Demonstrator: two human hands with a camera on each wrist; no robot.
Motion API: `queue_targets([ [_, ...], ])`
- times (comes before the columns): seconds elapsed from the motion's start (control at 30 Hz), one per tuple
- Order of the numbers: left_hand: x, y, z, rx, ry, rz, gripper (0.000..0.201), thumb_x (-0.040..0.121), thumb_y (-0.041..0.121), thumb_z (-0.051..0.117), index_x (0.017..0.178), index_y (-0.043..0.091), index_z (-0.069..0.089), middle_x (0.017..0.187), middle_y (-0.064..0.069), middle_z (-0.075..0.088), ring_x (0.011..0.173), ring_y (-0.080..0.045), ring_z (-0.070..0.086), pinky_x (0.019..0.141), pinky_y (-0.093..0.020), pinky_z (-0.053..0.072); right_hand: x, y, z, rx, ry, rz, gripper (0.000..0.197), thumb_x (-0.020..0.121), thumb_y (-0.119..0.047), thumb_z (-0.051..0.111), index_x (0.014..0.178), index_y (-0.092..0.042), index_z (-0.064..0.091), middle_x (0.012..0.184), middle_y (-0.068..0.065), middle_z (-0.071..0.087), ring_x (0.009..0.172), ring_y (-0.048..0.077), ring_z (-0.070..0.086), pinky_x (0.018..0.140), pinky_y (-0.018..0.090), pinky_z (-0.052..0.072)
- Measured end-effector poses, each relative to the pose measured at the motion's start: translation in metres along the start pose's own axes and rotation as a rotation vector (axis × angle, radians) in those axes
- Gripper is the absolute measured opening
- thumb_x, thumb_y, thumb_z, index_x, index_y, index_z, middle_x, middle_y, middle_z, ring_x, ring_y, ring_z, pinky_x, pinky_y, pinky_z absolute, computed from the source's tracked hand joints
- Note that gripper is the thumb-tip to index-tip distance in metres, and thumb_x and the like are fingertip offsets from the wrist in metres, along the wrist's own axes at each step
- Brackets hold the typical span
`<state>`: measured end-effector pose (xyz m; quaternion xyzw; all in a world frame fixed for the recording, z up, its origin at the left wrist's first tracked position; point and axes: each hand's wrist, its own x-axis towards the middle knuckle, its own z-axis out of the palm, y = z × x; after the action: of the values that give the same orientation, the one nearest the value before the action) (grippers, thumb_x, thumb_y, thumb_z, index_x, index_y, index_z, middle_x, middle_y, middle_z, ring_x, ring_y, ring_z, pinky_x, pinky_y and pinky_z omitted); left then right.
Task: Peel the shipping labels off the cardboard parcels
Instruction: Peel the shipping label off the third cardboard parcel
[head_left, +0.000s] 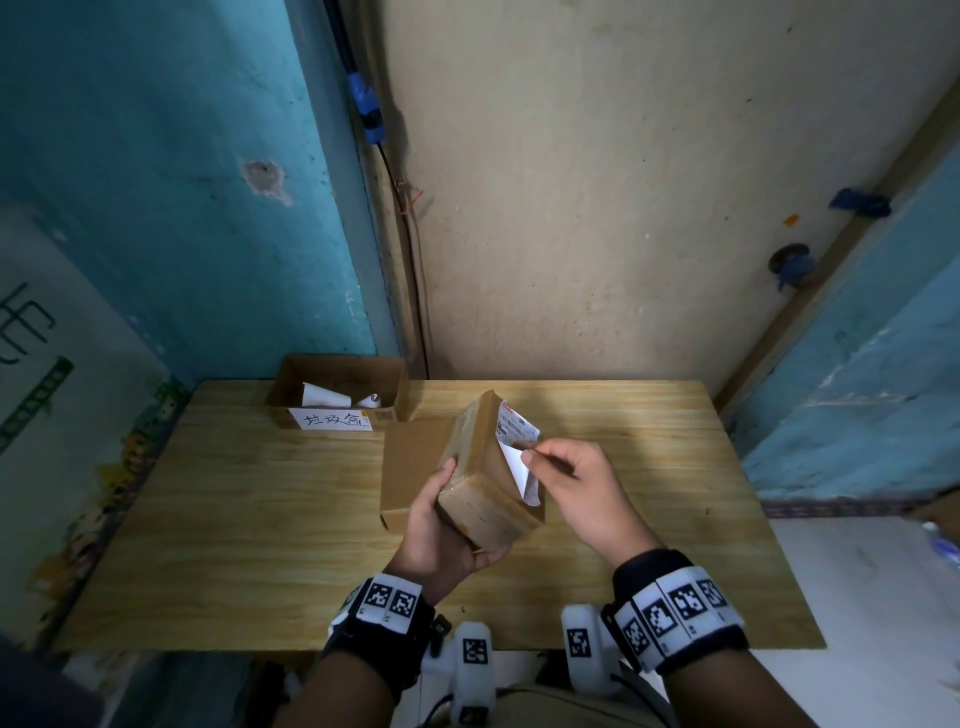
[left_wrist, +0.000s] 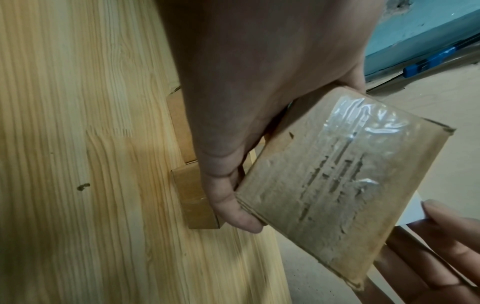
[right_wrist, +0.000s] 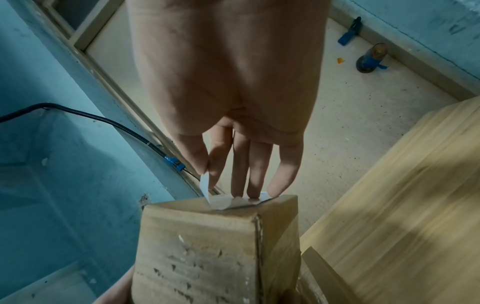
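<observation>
My left hand (head_left: 441, 525) grips a small taped cardboard parcel (head_left: 483, 467) from below and holds it tilted above the table, thumb on its left edge. A white shipping label (head_left: 514, 441) on its right face is partly lifted, its blank underside showing. My right hand (head_left: 566, 483) pinches the loose edge of that label between thumb and forefinger. In the right wrist view the label (right_wrist: 218, 199) curls up from the parcel (right_wrist: 207, 246) at my fingertips (right_wrist: 205, 170). In the left wrist view the taped end of the parcel (left_wrist: 345, 195) fills the frame. A second flat parcel (head_left: 410, 467) lies on the table behind.
An open cardboard box (head_left: 337, 389) with a handwritten tag stands at the table's far left and holds rolled white labels (head_left: 324, 396). The wooden table (head_left: 260, 519) stands against a beige wall, with a blue wall on the left. A cable (head_left: 410, 260) runs down the corner.
</observation>
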<state>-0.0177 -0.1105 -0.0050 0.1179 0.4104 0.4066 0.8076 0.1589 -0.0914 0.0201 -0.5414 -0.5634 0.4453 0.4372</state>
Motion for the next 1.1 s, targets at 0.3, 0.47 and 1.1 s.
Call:
queue_targets([
  [0.3,0.003,0.001,-0.004,-0.008,0.021,-0.016,0.075,0.078,0.063,0.054,0.135,0.014,0.055,0.113,-0.016,0.066,0.104,-0.034,0.06,0.081,-0.042,0.049,0.001,-0.001,0.001,-0.005,-0.008,-0.025,0.03,0.1,-0.009,0.067,0.082,-0.031,0.076,0.081,-0.001,0.077,0.075,0.002,0.062,0.071,0.02,0.049],
  [0.47,0.003,0.003,-0.008,-0.036,0.007,-0.009,0.07,0.081,0.063,0.054,0.132,0.016,0.058,0.115,-0.017,0.067,0.103,-0.035,0.061,0.082,-0.044,0.049,0.005,-0.002,0.001,-0.058,-0.016,-0.035,0.038,0.101,-0.008,0.064,0.069,-0.028,0.067,0.064,-0.018,0.058,0.065,0.001,0.048,0.065,0.026,0.041],
  [1.1,0.008,0.017,-0.004,-0.007,0.001,0.005,0.057,0.086,0.061,0.049,0.119,0.018,0.066,0.111,-0.016,0.071,0.101,-0.036,0.065,0.089,-0.049,0.047,0.013,-0.009,0.004,-0.071,0.003,-0.051,0.037,0.103,-0.008,0.061,0.067,-0.018,0.062,0.06,-0.018,0.047,0.062,0.003,0.041,0.062,0.026,0.037],
])
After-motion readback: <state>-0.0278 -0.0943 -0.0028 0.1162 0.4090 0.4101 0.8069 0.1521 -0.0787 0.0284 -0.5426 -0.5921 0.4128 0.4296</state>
